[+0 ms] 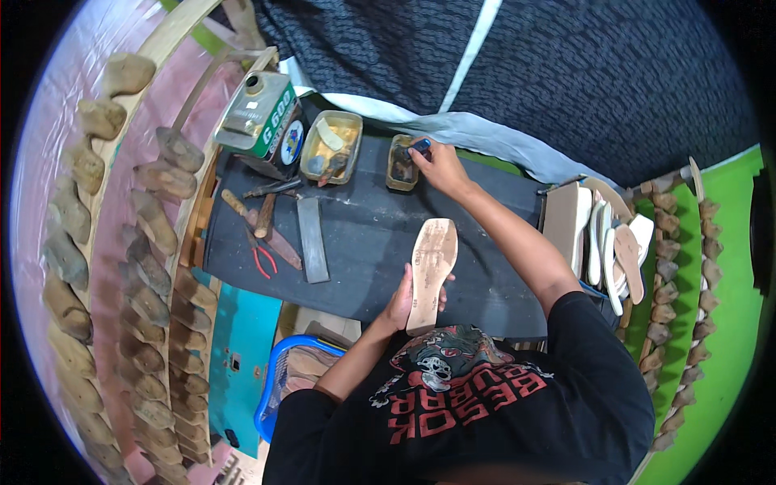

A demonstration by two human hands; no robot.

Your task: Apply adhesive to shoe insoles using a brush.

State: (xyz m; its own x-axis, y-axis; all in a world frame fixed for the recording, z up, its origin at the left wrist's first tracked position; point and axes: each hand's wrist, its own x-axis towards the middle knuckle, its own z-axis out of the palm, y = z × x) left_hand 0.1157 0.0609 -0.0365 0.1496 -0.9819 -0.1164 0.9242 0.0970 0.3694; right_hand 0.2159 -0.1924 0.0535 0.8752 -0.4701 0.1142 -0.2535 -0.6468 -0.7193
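Observation:
A tan, sole-shaped insole (432, 267) stands tilted in front of my chest, its wide end up. My left hand (402, 301) wraps round its edges, with fingertips showing on the far side. At the back of the table my right hand (443, 166) is closed on a short tool with a blue-black handle (421, 146), which looks like a brush. Its working end is hidden, reaching into a small, stained rectangular tub (401, 179). Left of that tub sits a larger yellowish tub (348, 171) with a pale scraper-like piece and dark residue inside.
A metal can (257, 121) stands at the back left. Below it lie a hammer (265, 217), red-handled pliers (263, 260) and a grey flat bar (312, 240). White and tan soles (598, 234) are stacked at right. Racks of wooden shoe lasts (153, 222) flank the table; a blue basket (276, 372) sits lower left.

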